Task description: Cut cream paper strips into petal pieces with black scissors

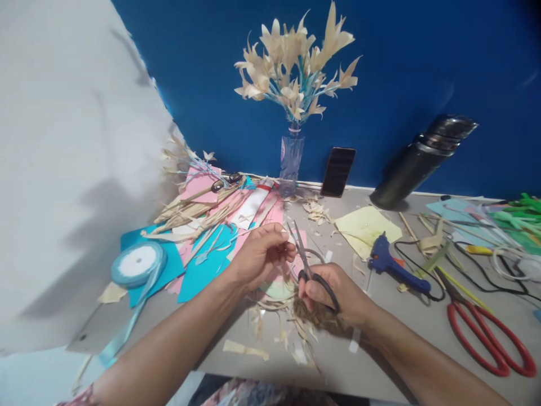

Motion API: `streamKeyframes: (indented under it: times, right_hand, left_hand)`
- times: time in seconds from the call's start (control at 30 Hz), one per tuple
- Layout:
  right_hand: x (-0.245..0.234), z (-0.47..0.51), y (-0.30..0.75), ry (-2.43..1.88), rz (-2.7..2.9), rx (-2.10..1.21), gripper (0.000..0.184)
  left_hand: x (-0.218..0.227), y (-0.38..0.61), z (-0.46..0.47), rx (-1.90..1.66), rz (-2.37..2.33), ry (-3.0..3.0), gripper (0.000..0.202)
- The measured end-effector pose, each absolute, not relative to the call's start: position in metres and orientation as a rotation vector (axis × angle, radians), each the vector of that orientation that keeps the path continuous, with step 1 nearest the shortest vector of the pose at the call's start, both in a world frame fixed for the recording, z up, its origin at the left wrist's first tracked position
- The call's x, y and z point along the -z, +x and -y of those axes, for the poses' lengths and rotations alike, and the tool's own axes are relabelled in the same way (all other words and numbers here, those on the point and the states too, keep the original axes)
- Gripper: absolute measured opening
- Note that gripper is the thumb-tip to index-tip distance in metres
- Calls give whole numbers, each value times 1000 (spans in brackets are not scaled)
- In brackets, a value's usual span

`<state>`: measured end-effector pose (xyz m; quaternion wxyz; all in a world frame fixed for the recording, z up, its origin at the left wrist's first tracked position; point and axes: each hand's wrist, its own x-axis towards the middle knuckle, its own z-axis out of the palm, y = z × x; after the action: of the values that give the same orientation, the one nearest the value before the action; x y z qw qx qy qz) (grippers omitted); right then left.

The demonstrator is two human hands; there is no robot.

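Note:
My right hand (323,285) grips black-handled scissors (303,251), their blades apart and pointing up and away from me. Just left of the blades is my left hand (264,251), fingers curled in with thumb and fingertips close together. Whatever is pinched there is too small or hidden to make out. Below both hands, a bundle of brown fibre (321,318) lies on the table among pale scraps (245,349). Pink paper and a thin curved loop show behind and between the hands.
A clear bottle (291,160) holds pale husk-like flowers (296,62) at the back, beside a phone (338,172) and a dark flask (422,160). Rightward lie a blue glue gun (397,265) and red-handled scissors (490,338). Blue ribbon (139,264) and dried strips (203,214) are left.

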<state>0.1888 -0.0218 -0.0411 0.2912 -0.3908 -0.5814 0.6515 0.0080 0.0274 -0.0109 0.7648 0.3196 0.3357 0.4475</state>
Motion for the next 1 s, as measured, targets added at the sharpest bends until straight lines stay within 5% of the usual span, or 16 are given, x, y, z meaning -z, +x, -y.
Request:
streamKeyframes:
  times: [1.0]
  right_hand:
    - [46,23,189,-1029,1517,-1736,55]
  left_hand:
    - [5,8,-28,-1010,-713,766,23]
